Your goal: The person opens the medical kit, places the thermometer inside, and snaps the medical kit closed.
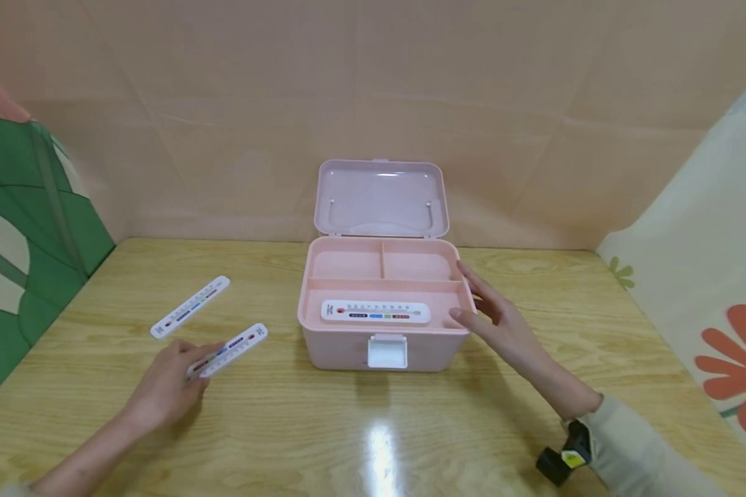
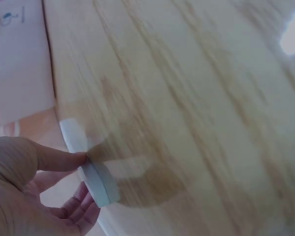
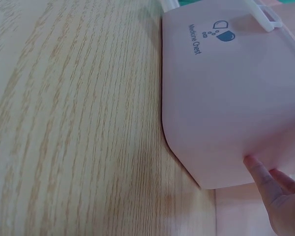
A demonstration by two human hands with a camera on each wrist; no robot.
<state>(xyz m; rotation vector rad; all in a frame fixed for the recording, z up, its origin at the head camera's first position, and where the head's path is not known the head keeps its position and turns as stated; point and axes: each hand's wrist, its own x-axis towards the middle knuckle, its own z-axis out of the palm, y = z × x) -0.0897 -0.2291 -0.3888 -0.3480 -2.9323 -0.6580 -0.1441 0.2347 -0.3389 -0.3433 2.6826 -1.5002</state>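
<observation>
In the head view a pink medicine chest (image 1: 338,351) stands on the table with its lid (image 1: 380,203) raised. A white strip thermometer (image 1: 375,312) lies in the front compartment of its tray (image 1: 351,264). My left hand (image 1: 166,385) pinches another white thermometer (image 1: 242,346) by its near end, left of the chest and above the table. A third thermometer (image 1: 190,306) lies on the table beyond that hand. My right hand (image 1: 514,335) grips the chest's right rim, thumb over the inside edge. Its fingers touch the outer side wall (image 3: 226,142) in the right wrist view.
Two smaller compartments lie at the back of the tray. A white latch (image 1: 388,353) hangs on the chest's front. The wooden table (image 1: 273,442) meets a beige cloth backdrop (image 1: 224,152). Patterned cloths border both sides.
</observation>
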